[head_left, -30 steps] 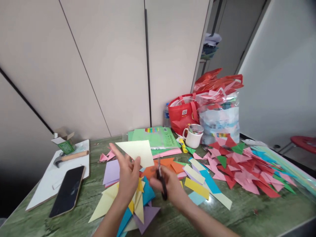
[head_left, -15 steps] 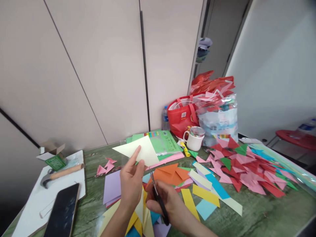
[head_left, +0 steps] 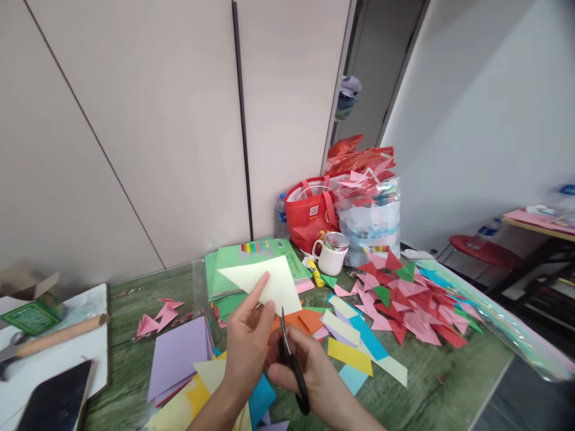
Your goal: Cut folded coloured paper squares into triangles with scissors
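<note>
My left hand [head_left: 249, 341] pinches a pale yellow paper triangle [head_left: 265, 281] and holds it up above the green marble table [head_left: 431, 383]. My right hand [head_left: 309, 374] grips black-handled scissors [head_left: 290, 359], whose blades point up at the triangle's lower edge, close to my left thumb. Below both hands lie loose coloured sheets: lilac paper [head_left: 177, 356], yellow and blue pieces and orange paper [head_left: 305, 320].
A heap of red, pink and green paper triangles [head_left: 404, 296] covers the right side. At the back stand a white mug [head_left: 331, 255], a glue stick [head_left: 314, 272], a red bag [head_left: 309, 212], a plastic bag [head_left: 371, 215] and a green paper pack [head_left: 251, 257]. A hammer [head_left: 42, 342] and phone [head_left: 58, 404] lie left.
The view has swung right and down, so the table items slid left in the picture. My right hand brought the scissors up from a blurred low position to the triangle's lower edge.
</note>
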### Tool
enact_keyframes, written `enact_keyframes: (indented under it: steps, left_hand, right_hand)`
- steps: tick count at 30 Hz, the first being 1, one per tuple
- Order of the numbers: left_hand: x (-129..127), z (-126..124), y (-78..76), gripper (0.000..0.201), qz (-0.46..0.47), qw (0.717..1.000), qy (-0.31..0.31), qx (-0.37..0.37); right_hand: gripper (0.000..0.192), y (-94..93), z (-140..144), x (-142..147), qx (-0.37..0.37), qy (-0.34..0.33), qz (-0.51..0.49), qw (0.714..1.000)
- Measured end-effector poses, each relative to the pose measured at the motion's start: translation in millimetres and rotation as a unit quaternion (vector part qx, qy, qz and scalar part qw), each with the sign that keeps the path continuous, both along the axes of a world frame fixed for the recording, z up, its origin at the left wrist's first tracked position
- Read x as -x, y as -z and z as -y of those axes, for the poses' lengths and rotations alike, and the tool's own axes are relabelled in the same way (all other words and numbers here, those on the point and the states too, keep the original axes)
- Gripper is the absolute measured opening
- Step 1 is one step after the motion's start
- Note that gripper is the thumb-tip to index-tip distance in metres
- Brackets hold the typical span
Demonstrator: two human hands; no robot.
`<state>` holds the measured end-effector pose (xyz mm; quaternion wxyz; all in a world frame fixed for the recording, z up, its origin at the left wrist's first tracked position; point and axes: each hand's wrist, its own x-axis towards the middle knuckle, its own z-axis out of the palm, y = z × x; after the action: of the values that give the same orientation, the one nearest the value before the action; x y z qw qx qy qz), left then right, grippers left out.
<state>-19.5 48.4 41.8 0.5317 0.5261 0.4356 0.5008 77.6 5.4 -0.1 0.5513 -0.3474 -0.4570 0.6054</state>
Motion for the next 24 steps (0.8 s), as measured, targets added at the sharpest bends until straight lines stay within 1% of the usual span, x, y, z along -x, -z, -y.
enact_keyframes:
  steps: [3,5,9,13,19,24]
  left_hand:
    - [-9.4,7.3,3.4,0.059,0.002,1.0,0.014,0.008]
    - [-17.0,12.3,6.7,0.059,0.0,1.0,0.01,0.004]
    - [-33.4,21.9,11.1,0.057,-0.008,1.0,-0.023,-0.008]
    - [-49.6,27.8,9.8,0.057,-0.019,0.999,-0.05,-0.009]
    - [-69.3,25.7,3.6,0.057,-0.034,0.996,-0.085,-0.005]
    - [-75.7,20.5,3.3,0.054,-0.036,0.993,-0.109,-0.009]
  right_hand:
    - [0.04,1.7,6.1,-8.1,-0.002,0.0,-0.007,1.0]
    - [0.04,3.1,10.5,-15.2,-0.005,0.0,-0.008,1.0]
    - [0.038,5.8,15.8,-34.5,-0.002,-0.028,-0.013,1.0]
    - [0.04,4.9,13.7,-55.5,0.01,-0.06,-0.011,0.998]
    - [0.037,-1.6,5.3,-76.6,0.01,-0.091,0.008,0.996]
    - [0.038,0.5,-4.3,-82.8,0.013,-0.109,0.016,0.994]
